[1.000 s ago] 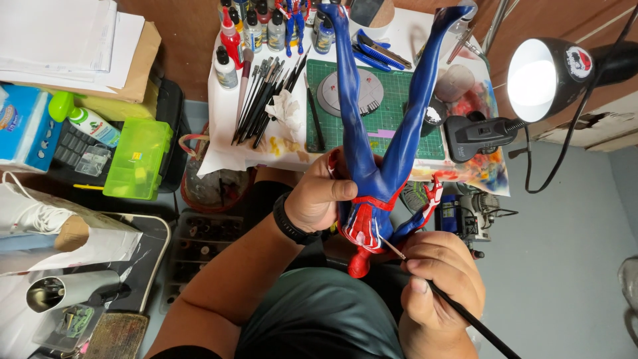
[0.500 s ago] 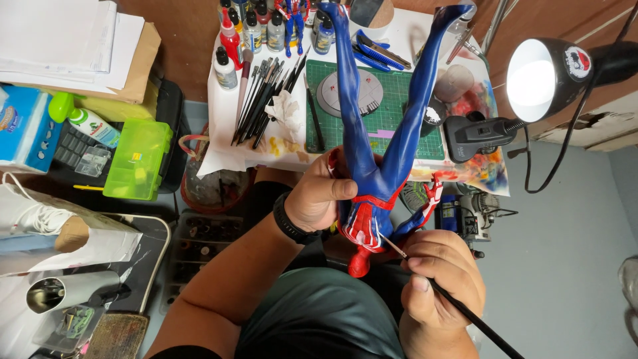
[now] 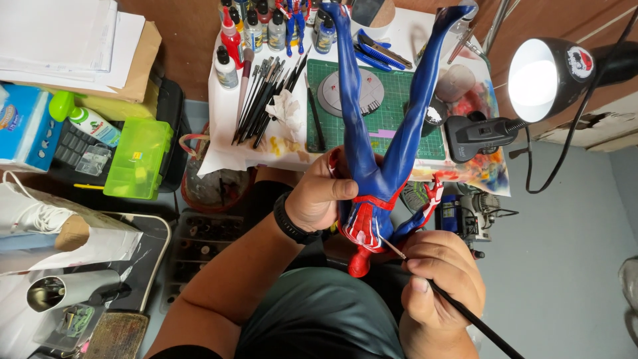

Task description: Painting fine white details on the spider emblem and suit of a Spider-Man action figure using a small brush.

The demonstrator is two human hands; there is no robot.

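Your left hand [image 3: 319,196] is wrapped around the waist of a blue and red figure [image 3: 372,193], thumb pressed across its hip. The figure hangs head toward you, legs pointing far across the green cutting mat [image 3: 399,113]. It sits over your lap, just near of the table edge.

Your right hand [image 3: 438,286] pinches a thin black brush [image 3: 458,309], fingers closed tight on the handle. The tip touches the red torso on its right side.

Step in hand, as I judge it: fine detail painting on the torso. The brush is on the surface, so you are mid-stroke.

Next move calls for a short, light pull of the tip along the red panel. Keep the left grip firm so the figure does not twist. Rest the right wrist if you can, since the legs are long and act as a lever.

Around you: a row of spare brushes [image 3: 266,93] lies far left on the white sheet. Paint bottles [image 3: 252,30] stand behind them. A lit desk lamp [image 3: 541,80] shines from the right.
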